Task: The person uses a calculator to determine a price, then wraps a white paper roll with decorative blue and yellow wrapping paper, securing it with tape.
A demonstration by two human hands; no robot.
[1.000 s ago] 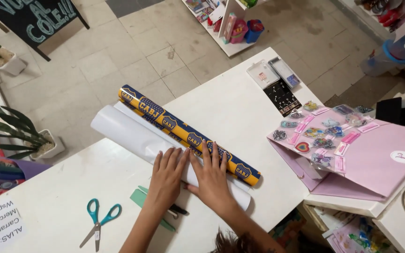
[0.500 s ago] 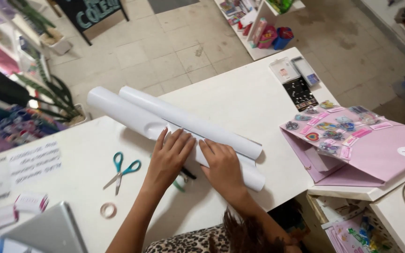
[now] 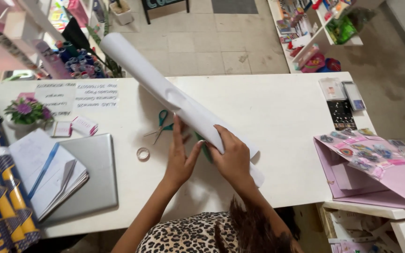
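Both hands are on the big white paper roll [image 3: 179, 100], which lies diagonally across the white table [image 3: 277, 122]. Right hand [image 3: 233, 157] has its fingers curled over the roll's near end, gripping it; left hand [image 3: 180, 157] is flat and spread against its side. Green scissors [image 3: 161, 125] and a tape ring [image 3: 143, 153] sit just beside them.

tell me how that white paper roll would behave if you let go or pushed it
The white paper roll is a long round tube, so it would probably roll across the white table. A dent shows midway, so it likely crushes easily. It looks hollow and probably light; the right hand grips one end.
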